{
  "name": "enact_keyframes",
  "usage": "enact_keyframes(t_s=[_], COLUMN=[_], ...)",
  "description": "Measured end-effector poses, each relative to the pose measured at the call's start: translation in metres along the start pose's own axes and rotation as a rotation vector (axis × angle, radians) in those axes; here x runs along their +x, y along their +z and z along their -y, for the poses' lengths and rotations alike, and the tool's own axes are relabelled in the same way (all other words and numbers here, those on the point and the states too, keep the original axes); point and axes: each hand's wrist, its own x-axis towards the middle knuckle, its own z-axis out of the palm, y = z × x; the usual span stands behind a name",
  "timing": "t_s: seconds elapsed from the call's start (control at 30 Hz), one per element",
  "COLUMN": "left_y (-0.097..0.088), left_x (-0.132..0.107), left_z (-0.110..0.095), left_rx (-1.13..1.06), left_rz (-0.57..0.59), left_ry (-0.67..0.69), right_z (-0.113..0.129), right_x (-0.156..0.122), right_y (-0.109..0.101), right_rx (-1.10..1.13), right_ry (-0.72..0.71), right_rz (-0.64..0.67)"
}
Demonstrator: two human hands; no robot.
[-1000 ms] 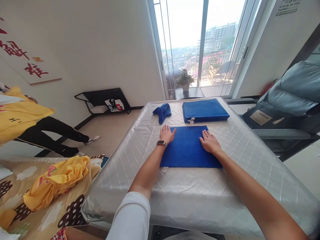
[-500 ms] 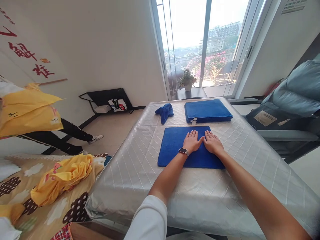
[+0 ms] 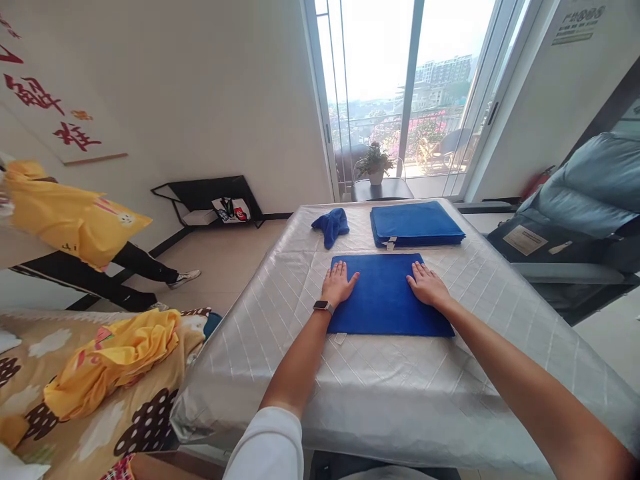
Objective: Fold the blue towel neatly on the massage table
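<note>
A folded blue towel (image 3: 385, 297) lies flat on the silver quilted table (image 3: 400, 393) in front of me. My left hand (image 3: 339, 285), with a watch on the wrist, rests palm down on the towel's left edge, fingers stretched out. My right hand (image 3: 426, 283) lies flat on the towel's right part, fingers out too. Behind the towel sits a stack of folded blue towels (image 3: 416, 225). A crumpled blue cloth (image 3: 331, 225) lies to the left of that stack.
Another person in a yellow top (image 3: 70, 213) and dark trousers stands at the left. A patterned surface with a yellow garment (image 3: 113, 360) is at lower left. A potted plant (image 3: 375, 162) stands by the glass door. A grey-blue chair (image 3: 590, 200) is at the right.
My left hand slid left across the towel, from beside my right hand back to the left edge. The person at the left shifted the yellow cloth.
</note>
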Motion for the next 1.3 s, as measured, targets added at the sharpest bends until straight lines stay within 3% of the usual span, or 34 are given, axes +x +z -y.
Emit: enact_keyframes(t_s=[0.23,0.4,0.53,0.8,1.0,1.1,1.3], left_y=[0.003,0.004,0.003,-0.002,-0.01,-0.011,0.01], left_x=[0.003,0.001,0.001,-0.002,0.006,0.019,0.058], left_z=[-0.001,-0.001,-0.001,-0.003,-0.006,-0.032,-0.137], left_rx=[0.007,0.016,0.017,0.025,0.1,0.14,-0.045], left_rz=[-0.014,-0.024,-0.008,-0.004,0.064,0.028,-0.011], left_ry=[0.01,0.018,0.014,0.009,-0.03,0.002,0.434], right_z=[0.007,0.006,0.004,0.011,0.011,0.012,0.008], right_x=[0.029,0.048,0.046,0.042,0.042,0.041,0.041], right_y=[-0.016,-0.005,0.002,-0.005,-0.004,-0.005,-0.001], right_rx=[-0.046,-0.022,-0.014,0.025,0.054,0.068,0.05], right_ry=[-0.024,0.001,0.01,0.066,0.065,0.063,0.035], right_rz=[-0.065,-0.035,-0.052,-0.051,-0.044,-0.056,-0.065])
